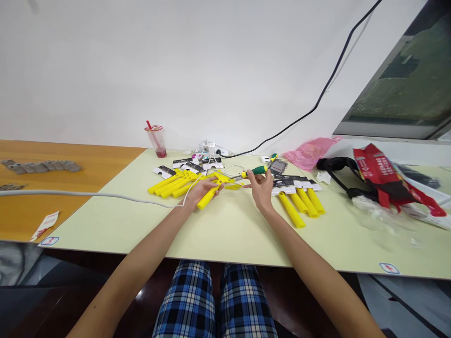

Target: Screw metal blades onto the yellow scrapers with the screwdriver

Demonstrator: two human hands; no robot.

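My left hand is closed around a yellow plastic handle with a wider head at its far end. In my right hand is a screwdriver with a green and yellow grip. Its metal shaft points left, and the tip is close to the handle's head; whether they touch I cannot tell. Beyond my left hand lie several similar yellow handles with black and white cards. More yellow handles with cards lie right of my right hand. Another green and yellow tool rests behind it.
A white cable crosses the left side near my left wrist. At the back stand a cup with a red straw and a power strip. A pink bag, a black strap and a red package lie right.
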